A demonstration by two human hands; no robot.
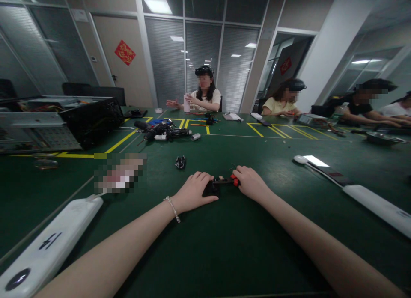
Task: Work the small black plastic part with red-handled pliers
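My left hand is closed around a small black block-like part on the green table, thumb at its near side and fingers over the far side. My right hand grips red-handled pliers, whose dark metal end reaches left to the black part. Whether the jaws touch it or grip it is too small to tell. A thin wire-like strand sticks up by the right fingertips. Beyond my left hand, a small black-and-silver part lies apart on the table.
A power drill lies among dark tools and small cylinders at the back. An open computer case stands at left. White long-handled devices lie left and right. Several people sit across the table; one holds a pink bottle.
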